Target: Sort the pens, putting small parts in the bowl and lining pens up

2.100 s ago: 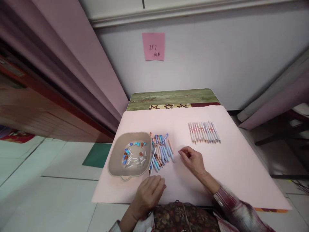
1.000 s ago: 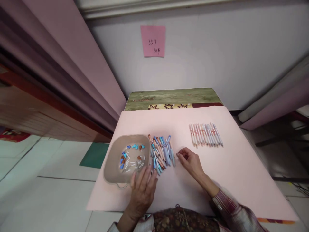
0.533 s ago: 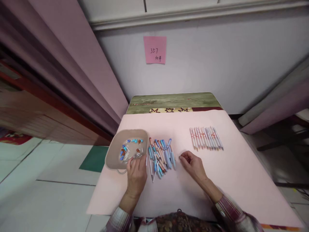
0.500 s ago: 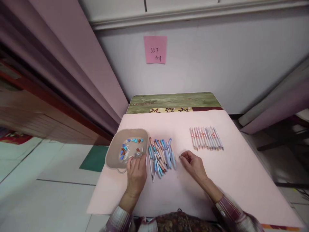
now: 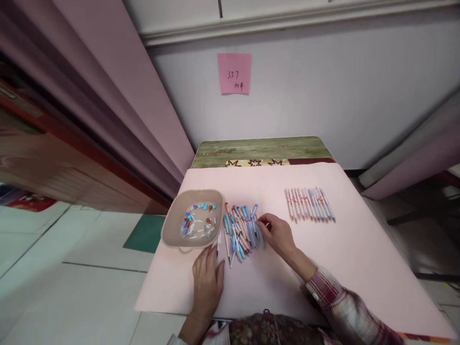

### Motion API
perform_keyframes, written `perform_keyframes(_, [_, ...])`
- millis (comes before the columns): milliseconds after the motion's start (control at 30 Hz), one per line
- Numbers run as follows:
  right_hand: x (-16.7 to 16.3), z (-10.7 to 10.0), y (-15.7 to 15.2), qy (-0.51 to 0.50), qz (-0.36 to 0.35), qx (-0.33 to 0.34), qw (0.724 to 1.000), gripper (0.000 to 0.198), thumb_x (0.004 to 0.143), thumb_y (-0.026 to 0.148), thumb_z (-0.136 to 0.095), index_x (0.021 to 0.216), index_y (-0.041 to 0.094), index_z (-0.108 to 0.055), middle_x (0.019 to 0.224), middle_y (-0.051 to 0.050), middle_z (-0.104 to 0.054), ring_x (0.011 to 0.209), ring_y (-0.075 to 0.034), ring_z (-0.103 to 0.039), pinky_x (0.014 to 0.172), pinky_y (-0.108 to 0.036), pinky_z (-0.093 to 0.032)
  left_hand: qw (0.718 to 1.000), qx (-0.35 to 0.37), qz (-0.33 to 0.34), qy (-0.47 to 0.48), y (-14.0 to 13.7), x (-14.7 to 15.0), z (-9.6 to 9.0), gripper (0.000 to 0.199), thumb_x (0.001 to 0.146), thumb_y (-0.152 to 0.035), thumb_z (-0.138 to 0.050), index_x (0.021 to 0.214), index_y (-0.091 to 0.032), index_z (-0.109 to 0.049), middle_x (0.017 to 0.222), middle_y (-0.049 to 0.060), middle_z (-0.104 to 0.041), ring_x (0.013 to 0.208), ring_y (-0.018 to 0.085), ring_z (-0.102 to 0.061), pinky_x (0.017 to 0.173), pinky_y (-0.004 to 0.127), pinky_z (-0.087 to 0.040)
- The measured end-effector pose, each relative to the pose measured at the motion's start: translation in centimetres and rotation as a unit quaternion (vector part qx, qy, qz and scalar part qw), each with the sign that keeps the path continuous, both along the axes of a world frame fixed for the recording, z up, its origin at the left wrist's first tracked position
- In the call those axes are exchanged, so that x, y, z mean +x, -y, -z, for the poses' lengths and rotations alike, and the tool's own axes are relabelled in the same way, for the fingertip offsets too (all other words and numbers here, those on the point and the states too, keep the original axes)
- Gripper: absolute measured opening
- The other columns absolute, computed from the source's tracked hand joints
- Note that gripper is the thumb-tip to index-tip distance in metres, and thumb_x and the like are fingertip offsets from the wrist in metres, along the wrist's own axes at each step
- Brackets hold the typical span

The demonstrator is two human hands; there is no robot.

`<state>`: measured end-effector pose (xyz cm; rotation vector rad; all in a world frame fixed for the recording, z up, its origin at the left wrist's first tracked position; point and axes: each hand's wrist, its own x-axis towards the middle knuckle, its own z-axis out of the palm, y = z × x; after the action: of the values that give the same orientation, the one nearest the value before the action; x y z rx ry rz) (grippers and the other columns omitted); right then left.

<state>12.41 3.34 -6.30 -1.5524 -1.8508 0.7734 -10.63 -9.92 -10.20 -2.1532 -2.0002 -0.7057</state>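
Note:
A loose pile of pen parts in blue, peach and brown lies mid-table, with several thin white refills at its left side. My right hand is at the pile's right edge, thumb and finger pinched against the pens there; what is between the fingertips is too small to make out. Just below the basin, my left hand rests with fingers stretched and thumb apart, close to a white refill. The beige basin contains small blue and brown pieces and short clear or white bits.
A neat row of white pens with red and grey markings lies at the right on the pink table cover. Behind stands a pale wall with a pink note. A curtain hangs at the left.
My left hand has drawn back from over the basin's edge to the cover below it. My right hand has moved left and slightly up, onto the pile's edge.

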Motion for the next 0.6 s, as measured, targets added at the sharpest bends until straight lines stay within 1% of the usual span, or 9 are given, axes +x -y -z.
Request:
perform_keyframes(67, [0.3, 0.6, 0.5, 0.003, 0.005, -0.010, 1.000, 0.018, 0.086, 0.037, -0.055, 0.080, 0.024, -0.066, 0.071, 0.001, -0.069, 0.060, -0.015, -0.061, 0.059, -0.024, -0.039, 1.000, -0.017, 0.003, 0.006, -0.5, 0.2, 0.4, 0.046, 0.089, -0.024, -0.053, 0.133, -0.011, -0.043, 0.127, 0.020, -0.056, 0.121, 0.030, -0.049, 0.099, 0.046, -0.039])
perform_keyframes(167, [1.5, 1.6, 1.3, 0.014, 0.016, -0.024, 0.999, 0.018, 0.085, 0.036, -0.055, 0.077, 0.024, -0.066, 0.069, 0.001, -0.068, 0.058, -0.015, -0.060, 0.057, -0.025, -0.038, 0.999, -0.027, 0.025, 0.010, -1.2, 0.7, 1.0, 0.047, 0.091, -0.025, -0.051, 0.134, -0.011, -0.042, 0.131, 0.020, -0.054, 0.125, 0.030, -0.046, 0.102, 0.048, -0.037])
perform_keyframes(233, [2.3, 1.6, 1.4, 0.027, 0.027, -0.024, 0.999, 0.019, 0.085, 0.037, -0.055, 0.076, 0.024, -0.065, 0.067, 0.001, -0.068, 0.058, -0.015, -0.060, 0.057, -0.025, -0.038, 0.999, -0.027, 0.037, 0.016, -1.6, 0.9, 1.2, 0.045, 0.091, -0.023, -0.047, 0.135, -0.012, -0.042, 0.133, 0.020, -0.052, 0.126, 0.029, -0.046, 0.103, 0.048, -0.037])
perform_keyframes(300, [2.2, 1.1, 1.1, 0.038, 0.027, -0.022, 0.999, 0.019, 0.086, 0.037, -0.055, 0.077, 0.024, -0.065, 0.068, 0.001, -0.068, 0.059, -0.015, -0.060, 0.058, -0.025, -0.038, 0.999, -0.023, 0.040, 0.022, -1.8, 1.1, 1.2, 0.044, 0.092, -0.019, -0.044, 0.136, -0.012, -0.041, 0.134, 0.019, -0.052, 0.126, 0.028, -0.046, 0.103, 0.048, -0.037])
perform_keyframes(400, [0.4, 0.0, -0.3, 0.054, -0.016, -0.024, 0.998, 0.018, 0.087, 0.036, -0.053, 0.085, 0.024, -0.066, 0.077, 0.000, -0.069, 0.066, -0.016, -0.062, 0.062, -0.026, -0.040, 0.999, -0.010, 0.040, 0.024, -1.7, 1.2, 1.1, 0.046, 0.092, -0.015, -0.043, 0.137, -0.012, -0.040, 0.134, 0.019, -0.051, 0.127, 0.029, -0.045, 0.103, 0.049, -0.037])
perform_keyframes(500, [-2.4, -1.1, -2.1, 0.110, -0.081, -0.024, 0.990, 0.017, 0.087, 0.033, -0.054, 0.095, 0.024, -0.066, 0.086, -0.002, -0.069, 0.078, -0.018, -0.063, 0.068, -0.027, -0.042, 0.998, 0.006, 0.049, 0.027, -1.3, 1.1, 1.0, 0.047, 0.091, -0.015, -0.045, 0.138, -0.013, -0.039, 0.135, 0.018, -0.052, 0.127, 0.029, -0.045, 0.104, 0.048, -0.038])
perform_keyframes(600, [-4.6, -1.8, -3.8, 0.172, -0.125, -0.011, 0.977, 0.033, 0.086, 0.027, -0.052, 0.118, 0.026, -0.059, 0.106, -0.005, -0.065, 0.090, -0.020, -0.063, 0.072, -0.029, -0.043, 0.998, 0.007, 0.054, 0.028, -0.9, 1.0, 0.9, 0.048, 0.090, -0.016, -0.047, 0.137, -0.015, -0.040, 0.134, 0.017, -0.052, 0.126, 0.028, -0.047, 0.103, 0.047, -0.040])
